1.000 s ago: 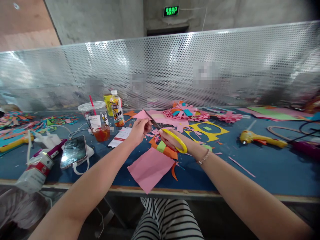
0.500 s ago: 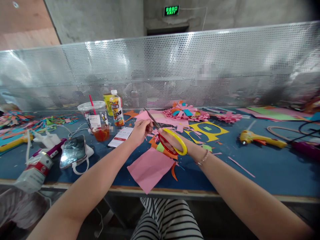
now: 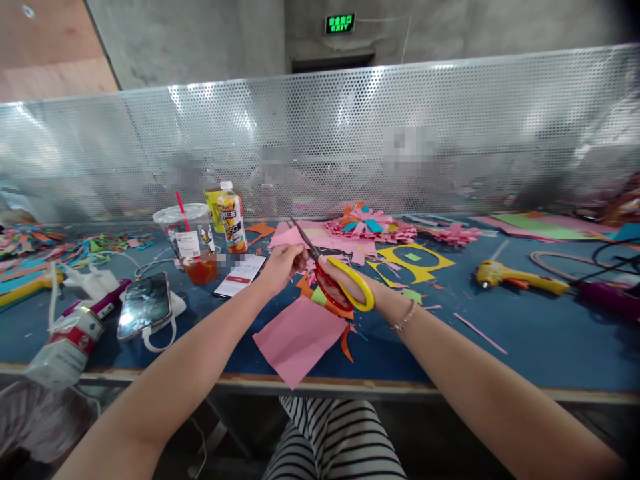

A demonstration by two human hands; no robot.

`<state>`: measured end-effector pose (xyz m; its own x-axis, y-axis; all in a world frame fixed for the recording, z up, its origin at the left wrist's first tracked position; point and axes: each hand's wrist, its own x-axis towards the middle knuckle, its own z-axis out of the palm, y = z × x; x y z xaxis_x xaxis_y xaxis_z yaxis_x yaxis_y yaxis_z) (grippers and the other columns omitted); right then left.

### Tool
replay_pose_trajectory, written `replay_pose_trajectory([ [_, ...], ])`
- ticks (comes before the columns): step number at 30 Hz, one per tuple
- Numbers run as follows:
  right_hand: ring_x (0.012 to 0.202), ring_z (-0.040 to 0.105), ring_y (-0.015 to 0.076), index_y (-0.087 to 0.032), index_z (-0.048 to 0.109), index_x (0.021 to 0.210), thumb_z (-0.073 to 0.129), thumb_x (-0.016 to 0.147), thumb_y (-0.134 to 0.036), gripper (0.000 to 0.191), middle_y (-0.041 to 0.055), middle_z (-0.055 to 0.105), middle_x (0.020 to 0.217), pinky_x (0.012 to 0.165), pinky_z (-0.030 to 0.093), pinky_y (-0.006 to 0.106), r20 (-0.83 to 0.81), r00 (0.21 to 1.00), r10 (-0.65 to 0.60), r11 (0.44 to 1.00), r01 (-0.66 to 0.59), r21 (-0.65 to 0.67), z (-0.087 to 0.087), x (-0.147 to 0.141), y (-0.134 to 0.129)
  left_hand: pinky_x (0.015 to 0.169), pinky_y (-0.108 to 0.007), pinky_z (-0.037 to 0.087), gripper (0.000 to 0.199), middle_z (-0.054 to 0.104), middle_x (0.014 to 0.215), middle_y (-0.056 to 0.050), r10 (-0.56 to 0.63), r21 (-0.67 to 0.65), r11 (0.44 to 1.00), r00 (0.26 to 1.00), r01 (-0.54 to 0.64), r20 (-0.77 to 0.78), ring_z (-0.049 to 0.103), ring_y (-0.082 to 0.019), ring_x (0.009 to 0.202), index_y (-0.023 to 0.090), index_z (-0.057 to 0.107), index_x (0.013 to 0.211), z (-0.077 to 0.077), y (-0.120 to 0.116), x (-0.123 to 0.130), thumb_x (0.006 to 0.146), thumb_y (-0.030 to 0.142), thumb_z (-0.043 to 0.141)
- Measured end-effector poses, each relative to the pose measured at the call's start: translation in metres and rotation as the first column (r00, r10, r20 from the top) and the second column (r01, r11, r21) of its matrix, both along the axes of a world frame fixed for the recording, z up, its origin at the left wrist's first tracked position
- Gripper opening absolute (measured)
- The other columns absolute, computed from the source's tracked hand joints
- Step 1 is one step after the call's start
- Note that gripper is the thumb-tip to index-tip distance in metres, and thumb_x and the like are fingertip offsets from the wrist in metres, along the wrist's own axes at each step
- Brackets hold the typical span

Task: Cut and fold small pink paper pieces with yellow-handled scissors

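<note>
My right hand [image 3: 345, 280] is closed round the red and yellow handles of a pair of scissors [image 3: 361, 293], whose dark blades point away and to the left. My left hand [image 3: 286, 263] pinches a small piece of pink paper [image 3: 290, 237] right beside the blades. Whether the blades touch this paper is hard to make out. Below the hands, a larger pink paper sheet [image 3: 300, 340] lies flat near the table's front edge. Orange and green paper scraps [image 3: 320, 297] lie under the scissors.
To the left stand a drink cup [image 3: 193, 247] with a straw, a bottle [image 3: 233, 220] and two phones, one being [image 3: 145, 305]. Pink paper flowers [image 3: 370, 225] and yellow cut-out paper [image 3: 425, 260] lie behind. A glue gun [image 3: 520, 277] rests at right. A perforated metal screen [image 3: 320, 147] borders the back.
The whole view has shifted slightly. Both hands keep nearly the same pose, with the left fingers still on the pink paper and the right hand still on the scissors.
</note>
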<state>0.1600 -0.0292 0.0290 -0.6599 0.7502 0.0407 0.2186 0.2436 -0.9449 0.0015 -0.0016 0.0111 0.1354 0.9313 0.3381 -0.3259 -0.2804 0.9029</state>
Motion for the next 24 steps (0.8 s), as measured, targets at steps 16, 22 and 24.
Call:
replay_pose_trajectory([
  [16,0.024,0.034,0.0086,-0.020,0.039,0.060,0.026,0.083,-0.062,0.049,-0.0059,0.035,0.030,0.027,0.026,0.022,0.019,0.996,-0.086,0.996,0.086,0.025,-0.007,-0.004,0.005,0.048,-0.021,0.031,0.025,0.047,0.044,0.002,-0.032,0.012,0.999,0.998,0.032,-0.055,0.043,-0.007,0.044,0.013,0.054,0.053,-0.001,-0.001,0.001,0.074,0.026,0.050],
  [22,0.022,0.031,0.0083,-0.022,0.034,0.055,0.022,0.084,-0.062,0.051,-0.0056,0.031,0.027,0.026,0.024,0.022,0.018,0.996,-0.093,0.994,0.091,0.055,-0.005,-0.006,0.001,0.049,-0.022,0.031,0.026,0.047,0.045,0.002,-0.045,0.006,0.999,0.993,0.046,-0.106,0.042,-0.007,0.045,0.013,0.052,0.053,-0.001,-0.004,0.003,0.074,0.028,0.050],
  [24,0.020,0.029,0.0082,-0.022,0.034,0.055,0.023,0.081,-0.066,0.053,-0.0060,0.031,0.027,0.024,0.023,0.022,0.003,0.994,-0.110,0.992,0.110,0.063,-0.010,-0.007,0.006,0.048,-0.022,0.030,0.026,0.047,0.045,0.002,-0.056,-0.005,0.998,0.991,0.056,-0.123,0.042,-0.007,0.045,0.014,0.052,0.053,-0.002,-0.004,0.003,0.074,0.029,0.050],
])
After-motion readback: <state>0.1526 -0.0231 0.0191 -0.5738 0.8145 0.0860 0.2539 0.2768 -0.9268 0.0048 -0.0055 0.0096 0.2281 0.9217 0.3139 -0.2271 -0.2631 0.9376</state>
